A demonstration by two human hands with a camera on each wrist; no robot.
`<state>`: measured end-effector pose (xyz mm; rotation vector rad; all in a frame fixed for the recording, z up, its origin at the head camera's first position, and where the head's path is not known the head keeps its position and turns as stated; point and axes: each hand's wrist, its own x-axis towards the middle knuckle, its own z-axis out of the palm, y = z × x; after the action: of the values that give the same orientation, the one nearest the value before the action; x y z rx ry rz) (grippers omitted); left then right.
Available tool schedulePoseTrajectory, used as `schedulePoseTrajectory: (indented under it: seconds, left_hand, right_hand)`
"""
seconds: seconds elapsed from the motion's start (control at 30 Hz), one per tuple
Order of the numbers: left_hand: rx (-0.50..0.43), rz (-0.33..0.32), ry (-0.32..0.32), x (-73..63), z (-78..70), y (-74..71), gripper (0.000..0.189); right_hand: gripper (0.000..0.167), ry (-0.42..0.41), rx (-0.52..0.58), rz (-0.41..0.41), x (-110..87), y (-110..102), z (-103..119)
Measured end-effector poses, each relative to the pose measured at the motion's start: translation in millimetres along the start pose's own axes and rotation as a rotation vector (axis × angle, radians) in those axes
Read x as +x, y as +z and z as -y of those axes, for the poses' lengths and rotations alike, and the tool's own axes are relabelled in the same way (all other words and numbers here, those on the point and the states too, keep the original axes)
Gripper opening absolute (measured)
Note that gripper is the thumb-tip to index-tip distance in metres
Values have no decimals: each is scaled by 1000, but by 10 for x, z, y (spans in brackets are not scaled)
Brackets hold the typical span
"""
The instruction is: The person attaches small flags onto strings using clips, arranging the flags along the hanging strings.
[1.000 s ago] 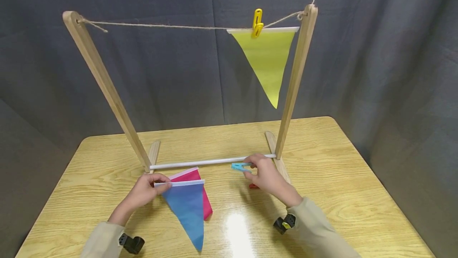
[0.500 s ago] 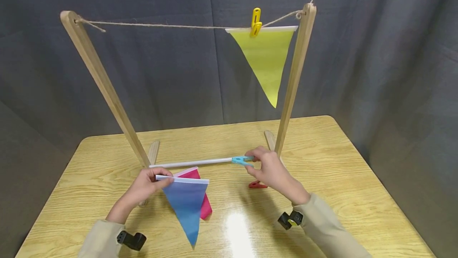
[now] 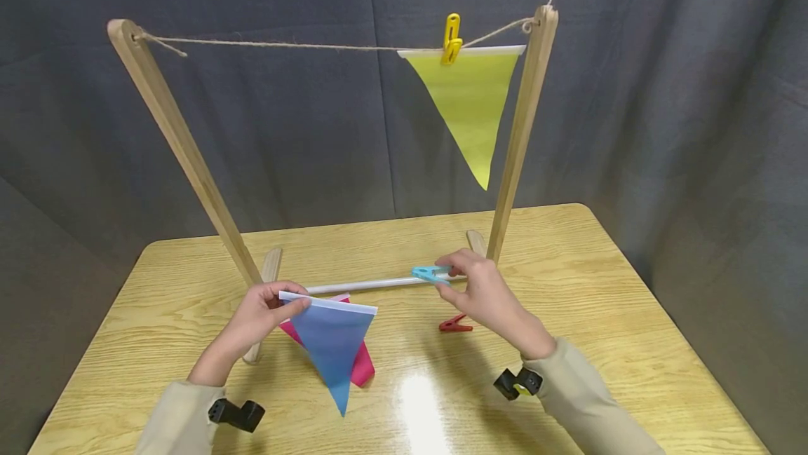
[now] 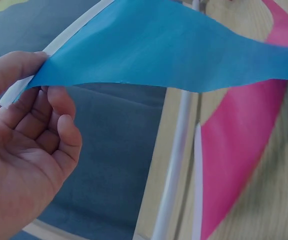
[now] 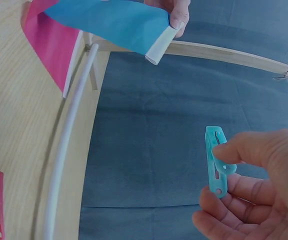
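Observation:
My left hand (image 3: 259,318) pinches a blue triangular pennant (image 3: 331,336) by the left end of its white top band, thumb in front, holding it above the table. Part of a pink pennant (image 3: 362,367) shows behind it, lying on the wood. In the right wrist view, my right hand (image 5: 254,185) pinches a light blue clothespin (image 5: 216,160) between thumb and fingers, off the table near the white crossbar (image 3: 372,284). A red clothespin (image 3: 456,324) lies on the table below that hand. A yellow pennant (image 3: 467,104) hangs from the string (image 3: 284,44) under a yellow clothespin (image 3: 451,39).
Two wooden posts, the left post (image 3: 183,146) and the right post (image 3: 520,132), carry the string and stand on wooden feet. A dark grey curtain (image 3: 303,146) backs the wooden table (image 3: 600,329).
The left hand has lifted the blue pennant slightly up and to the right, and it tilts more. The right hand has raised the light blue clothespin a little, uncovering the red clothespin.

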<state>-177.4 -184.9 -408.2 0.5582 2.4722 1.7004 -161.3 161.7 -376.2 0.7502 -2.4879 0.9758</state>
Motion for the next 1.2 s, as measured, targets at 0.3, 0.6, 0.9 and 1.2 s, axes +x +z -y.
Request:
schedulePoseTrajectory:
  seconds: [0.3,0.6,0.9,1.2]
  left_hand:
    - [-74,-41,93,85,-171,47,12]
    - [-113,-118,105,148,-278,105,16]
    - [-139,-183,132,236,-414,131,15]
    - [-114,-212,136,333,-568,133,22]
  right_hand:
    - [22,-120,-22,-86,69,-109,-6]
    - [25,-134,-46,-99,126,-212,32]
    - [25,-136,-42,-104,212,-369,59]
    - [27,-214,-83,-143,327,-467,90]
